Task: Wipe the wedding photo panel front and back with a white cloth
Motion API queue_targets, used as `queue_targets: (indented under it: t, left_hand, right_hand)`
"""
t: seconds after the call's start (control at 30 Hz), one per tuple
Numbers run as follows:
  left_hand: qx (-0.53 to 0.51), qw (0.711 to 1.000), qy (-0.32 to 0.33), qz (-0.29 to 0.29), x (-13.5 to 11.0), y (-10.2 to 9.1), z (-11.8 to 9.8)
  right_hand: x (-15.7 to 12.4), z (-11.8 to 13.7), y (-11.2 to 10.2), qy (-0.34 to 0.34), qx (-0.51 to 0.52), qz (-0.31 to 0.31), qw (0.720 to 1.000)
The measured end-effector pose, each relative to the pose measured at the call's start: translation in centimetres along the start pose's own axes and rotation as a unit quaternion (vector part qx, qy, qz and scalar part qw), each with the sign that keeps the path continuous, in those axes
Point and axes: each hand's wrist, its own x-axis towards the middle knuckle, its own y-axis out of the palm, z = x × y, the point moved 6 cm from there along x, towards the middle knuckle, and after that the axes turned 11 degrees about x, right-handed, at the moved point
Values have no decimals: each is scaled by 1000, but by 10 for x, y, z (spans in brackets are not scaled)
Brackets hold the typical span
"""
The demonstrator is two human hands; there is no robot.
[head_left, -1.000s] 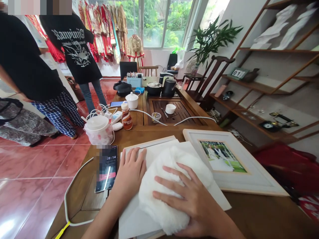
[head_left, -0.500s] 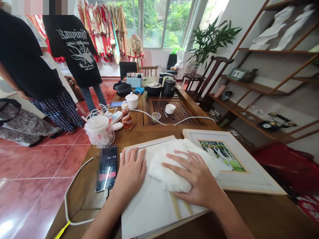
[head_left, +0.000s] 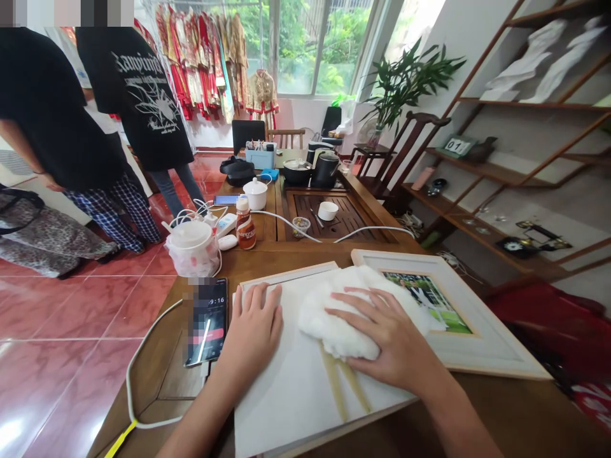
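My right hand [head_left: 394,340] lies over a white fluffy cloth [head_left: 341,318], pressing it against a white board [head_left: 296,388] with a pale wooden edge. My left hand [head_left: 252,331] rests flat on that board's left part, holding nothing, next to a phone [head_left: 206,321] lying on the table. Tan strips [head_left: 344,381] show on the board just below the cloth. To the right, a framed wedding photograph [head_left: 477,343] lies flat, its upper left edge close to the cloth, and the cloth hides part of its corner.
A wooden table [head_left: 286,254] holds a tea tray, kettles, a bottle, a plastic-wrapped white container and cables. Several people stand on the red tile floor at the left. Wooden shelves fill the right wall.
The cloth has slid up and right under my right hand, uncovering more of the board and the tan strips. My left hand has barely moved.
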Motion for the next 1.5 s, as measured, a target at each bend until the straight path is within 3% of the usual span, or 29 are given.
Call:
queue_targets:
  t: [0.13,0.3,0.37,0.63,0.7,0.83,0.9,1.13,1.37,1.43,1.5]
  left_hand:
    - [6,1000,0,1,1,-1,0]
    - [13,1000,14,6,2,-4,-2]
    - [15,1000,15,6,1,-5,-1]
    - [9,1000,1,9,1,0,-1]
    - [9,1000,4,11,2,0,-1]
    - [15,1000,12,14,2,-1,0]
    - [15,1000,11,15,2,-2,1]
    - [-1,1000,-5,24,3,0,0]
    - [1,1000,6,13,5,-3,-1]
    - [0,1000,9,15,5,-3,-1]
    - [-3,1000,7,17,4,-2,-1]
  right_hand:
    - [3,10,1,-12,16,30,999]
    - [5,67,12,-135,73,130,980]
    - [5,77,14,-165,88,148,971]
    - [13,34,3,-8,37,92,995]
    - [15,44,6,-33,47,112,992]
    - [11,79,17,-155,80,172,969]
    - [10,84,18,-179,81,176,965]
    - [14,39,6,-16,37,99,994]
    - [7,79,19,-170,88,134,972]
    - [6,73,19,-159,82,128,976]
    - [7,58,15,-105,64,112,986]
